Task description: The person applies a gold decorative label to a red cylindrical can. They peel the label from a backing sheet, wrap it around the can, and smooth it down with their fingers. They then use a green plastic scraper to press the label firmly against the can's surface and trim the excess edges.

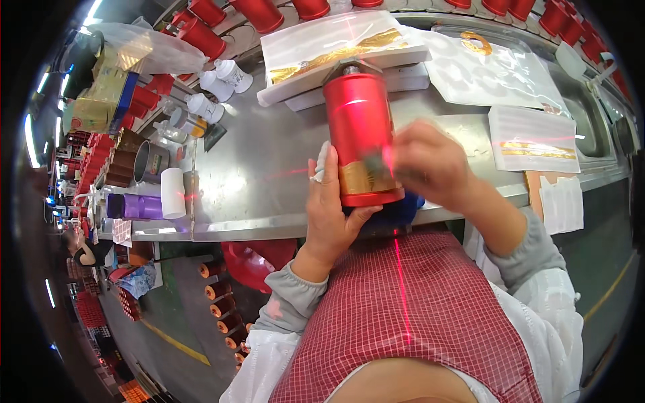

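A glossy red metal cylinder with a gold band round its lower part stands in front of me, on a metal fitting at its far end. My left hand is closed against the cylinder's left side and near rim, with a wad of white cloth or tissue at its fingers. At the band's right side, my right hand is closed on a small dark flat piece, smeared by motion. That piece overlaps the band; whether it touches is hard to tell.
White sheets with gold decals lie behind the cylinder, and another stack lies right. White bottles stand left, near a paper roll and a purple box. A sink is at right. Red cylinders line the back.
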